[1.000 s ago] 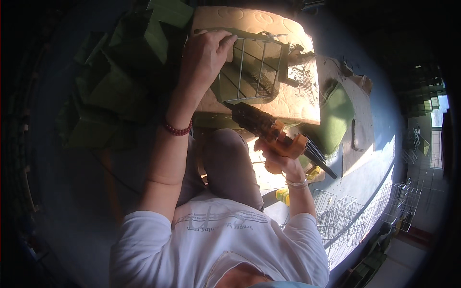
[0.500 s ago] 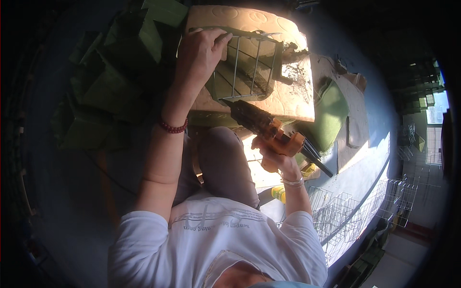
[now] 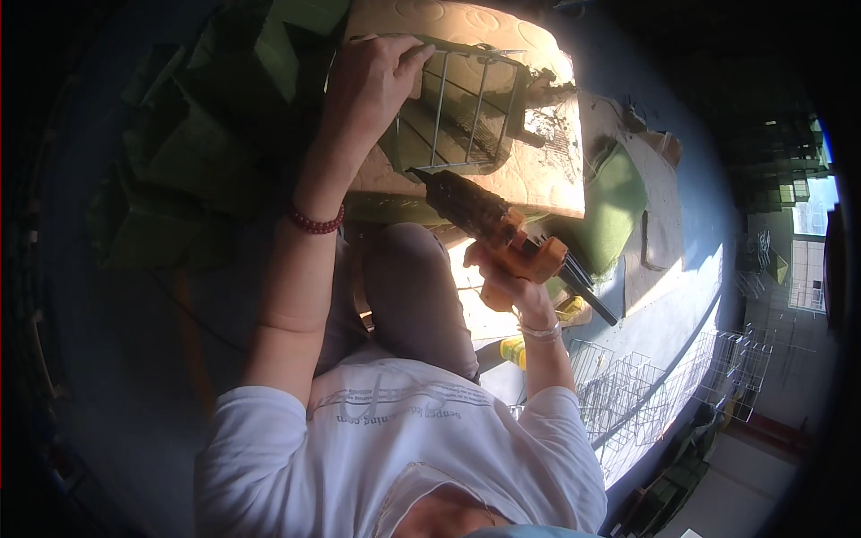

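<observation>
On the cardboard-topped surface (image 3: 547, 193) lies a wire frame (image 3: 437, 108) with green sheet material (image 3: 408, 134) around it. My left hand (image 3: 381, 81) is closed on the far left edge of that green sheet, fingers and thumb pinched at the frame's top. My right hand (image 3: 513, 280) grips an orange glue gun (image 3: 529, 255) by its handle. Long dark sticks stick out of its rear. Its grimy black nozzle points up and left, the tip close to the frame's near left corner; whether it touches I cannot tell.
Several folded green pieces (image 3: 202, 143) are piled at the left. Dark, crusty residue (image 3: 547, 94) sits right of the frame. A green piece (image 3: 610, 211) leans beside the work surface. Wire racks (image 3: 619, 386) stand on the floor at lower right. A cable (image 3: 197, 314) runs along the floor.
The whole view has shifted slightly, so the work surface sits a little higher. My left hand keeps its pinch, and the glue gun stays near the same frame corner.
</observation>
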The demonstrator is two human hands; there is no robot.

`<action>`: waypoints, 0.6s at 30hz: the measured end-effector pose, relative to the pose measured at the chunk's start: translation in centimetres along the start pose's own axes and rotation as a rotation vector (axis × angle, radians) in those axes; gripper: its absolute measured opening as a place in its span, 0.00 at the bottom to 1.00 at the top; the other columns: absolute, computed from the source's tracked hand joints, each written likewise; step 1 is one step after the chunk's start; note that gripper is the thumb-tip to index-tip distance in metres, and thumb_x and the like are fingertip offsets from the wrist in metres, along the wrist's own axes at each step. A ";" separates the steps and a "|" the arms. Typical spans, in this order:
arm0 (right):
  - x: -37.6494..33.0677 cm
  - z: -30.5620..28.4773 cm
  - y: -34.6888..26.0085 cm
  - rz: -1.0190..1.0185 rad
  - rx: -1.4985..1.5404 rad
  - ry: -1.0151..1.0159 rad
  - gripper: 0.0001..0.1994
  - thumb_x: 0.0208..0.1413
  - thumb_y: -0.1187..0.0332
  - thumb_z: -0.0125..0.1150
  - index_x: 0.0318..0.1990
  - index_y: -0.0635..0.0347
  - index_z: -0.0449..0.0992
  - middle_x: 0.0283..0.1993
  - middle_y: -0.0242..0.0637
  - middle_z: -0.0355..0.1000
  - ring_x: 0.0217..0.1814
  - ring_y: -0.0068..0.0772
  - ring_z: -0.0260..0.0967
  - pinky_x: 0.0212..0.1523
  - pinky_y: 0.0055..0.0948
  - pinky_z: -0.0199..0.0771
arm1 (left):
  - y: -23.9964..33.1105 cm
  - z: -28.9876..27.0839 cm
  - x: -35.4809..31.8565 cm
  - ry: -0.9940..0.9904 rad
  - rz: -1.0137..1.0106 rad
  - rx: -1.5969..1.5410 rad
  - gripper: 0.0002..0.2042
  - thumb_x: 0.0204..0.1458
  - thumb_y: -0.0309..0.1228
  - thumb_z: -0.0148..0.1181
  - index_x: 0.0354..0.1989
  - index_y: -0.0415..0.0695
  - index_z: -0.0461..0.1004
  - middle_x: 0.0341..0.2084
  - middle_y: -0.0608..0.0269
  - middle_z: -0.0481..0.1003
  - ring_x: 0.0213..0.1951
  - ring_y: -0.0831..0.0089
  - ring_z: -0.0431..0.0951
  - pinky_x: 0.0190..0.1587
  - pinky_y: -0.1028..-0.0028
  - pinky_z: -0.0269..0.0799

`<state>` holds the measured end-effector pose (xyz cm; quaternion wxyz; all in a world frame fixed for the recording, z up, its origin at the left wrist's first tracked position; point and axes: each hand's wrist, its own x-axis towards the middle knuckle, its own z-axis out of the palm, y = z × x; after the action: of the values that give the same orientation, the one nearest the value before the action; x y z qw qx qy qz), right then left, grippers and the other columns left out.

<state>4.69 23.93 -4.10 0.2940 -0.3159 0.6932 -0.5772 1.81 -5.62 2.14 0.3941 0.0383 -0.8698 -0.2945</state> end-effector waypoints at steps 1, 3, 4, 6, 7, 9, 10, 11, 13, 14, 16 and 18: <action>0.1 0.0 0.1 -0.005 -0.009 -0.021 0.06 0.55 0.69 0.57 0.38 0.59 0.73 0.36 0.31 0.70 0.39 0.25 0.67 0.42 0.27 0.67 | 0.0 0.0 0.0 0.004 0.001 -0.014 0.10 0.52 0.31 0.59 0.37 0.38 0.78 0.29 0.44 0.76 0.29 0.54 0.78 0.31 0.67 0.71; 0.4 0.5 -0.9 -0.001 -0.012 -0.024 0.06 0.55 0.69 0.57 0.38 0.59 0.73 0.36 0.31 0.70 0.39 0.25 0.68 0.42 0.27 0.67 | 0.1 -0.2 0.0 -0.016 -0.019 -0.007 0.10 0.52 0.31 0.59 0.37 0.38 0.78 0.29 0.44 0.76 0.29 0.55 0.78 0.31 0.67 0.71; 0.5 0.7 -1.3 0.001 -0.016 -0.027 0.06 0.55 0.69 0.57 0.38 0.59 0.73 0.35 0.30 0.70 0.39 0.25 0.68 0.42 0.27 0.68 | 0.2 -0.2 0.0 -0.035 -0.038 0.000 0.10 0.53 0.31 0.59 0.37 0.38 0.78 0.30 0.44 0.76 0.28 0.55 0.78 0.31 0.67 0.70; 0.8 0.7 -1.2 -0.029 -0.044 -0.023 0.05 0.55 0.69 0.57 0.37 0.58 0.74 0.35 0.30 0.70 0.39 0.25 0.68 0.42 0.26 0.67 | 0.0 -0.1 -0.1 -0.020 -0.020 -0.005 0.10 0.53 0.31 0.59 0.37 0.37 0.77 0.30 0.44 0.76 0.28 0.55 0.78 0.30 0.68 0.70; 0.8 0.7 -1.2 -0.060 -0.074 -0.021 0.05 0.55 0.69 0.57 0.37 0.58 0.74 0.35 0.30 0.70 0.39 0.24 0.68 0.41 0.26 0.67 | -0.1 -0.1 -0.1 -0.004 -0.003 -0.009 0.10 0.53 0.31 0.59 0.37 0.37 0.77 0.30 0.44 0.76 0.27 0.56 0.78 0.29 0.68 0.70; 0.7 0.6 -1.4 -0.020 -0.071 -0.042 0.05 0.54 0.68 0.58 0.37 0.58 0.74 0.34 0.30 0.70 0.38 0.24 0.67 0.41 0.26 0.67 | 0.0 -0.2 0.0 -0.009 -0.011 -0.012 0.10 0.53 0.32 0.59 0.37 0.37 0.77 0.29 0.44 0.75 0.28 0.55 0.78 0.29 0.68 0.70; 0.7 0.5 -1.5 0.019 -0.069 -0.064 0.05 0.54 0.68 0.59 0.36 0.57 0.73 0.34 0.30 0.70 0.38 0.24 0.67 0.40 0.25 0.67 | 0.0 -0.3 0.0 -0.014 -0.019 -0.015 0.10 0.53 0.32 0.59 0.37 0.37 0.77 0.28 0.44 0.75 0.28 0.55 0.78 0.29 0.68 0.70; 0.8 0.6 -1.5 0.019 -0.069 -0.063 0.05 0.54 0.68 0.59 0.36 0.57 0.73 0.34 0.30 0.70 0.38 0.24 0.67 0.40 0.25 0.67 | -0.1 -0.3 -0.1 -0.015 -0.019 -0.015 0.10 0.53 0.32 0.59 0.37 0.37 0.77 0.28 0.44 0.75 0.28 0.55 0.78 0.29 0.68 0.70; 1.0 0.7 -1.4 0.019 -0.061 -0.045 0.06 0.53 0.68 0.59 0.36 0.57 0.73 0.34 0.31 0.69 0.37 0.26 0.67 0.40 0.25 0.66 | -0.4 -0.1 0.0 0.008 0.003 -0.029 0.11 0.54 0.33 0.58 0.37 0.36 0.77 0.22 0.44 0.73 0.21 0.59 0.74 0.26 0.69 0.67; 1.1 0.7 -1.6 0.018 -0.060 -0.042 0.06 0.53 0.68 0.59 0.36 0.57 0.73 0.34 0.31 0.69 0.37 0.26 0.67 0.40 0.25 0.66 | -0.4 -0.2 0.1 0.006 0.005 -0.030 0.11 0.54 0.33 0.58 0.37 0.36 0.77 0.22 0.44 0.73 0.21 0.59 0.74 0.26 0.69 0.67; 1.1 0.7 -2.1 0.121 -0.054 -0.078 0.05 0.52 0.67 0.59 0.35 0.57 0.72 0.33 0.32 0.68 0.36 0.29 0.66 0.39 0.26 0.65 | -0.2 -0.8 0.1 -0.073 -0.081 -0.003 0.12 0.55 0.34 0.57 0.37 0.36 0.77 0.17 0.48 0.69 0.16 0.67 0.66 0.23 0.71 0.63; 1.3 0.7 -1.6 0.053 -0.059 -0.085 0.06 0.53 0.69 0.55 0.37 0.59 0.72 0.35 0.31 0.68 0.37 0.26 0.64 0.40 0.25 0.64 | -0.4 -0.9 0.0 -0.086 -0.113 -0.016 0.12 0.55 0.35 0.57 0.37 0.36 0.77 0.16 0.50 0.67 0.16 0.71 0.62 0.22 0.71 0.61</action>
<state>4.61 22.25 -2.69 0.3290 -0.3303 0.7051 -0.5344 2.42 -6.35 2.38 0.3393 0.0716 -0.8799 -0.3248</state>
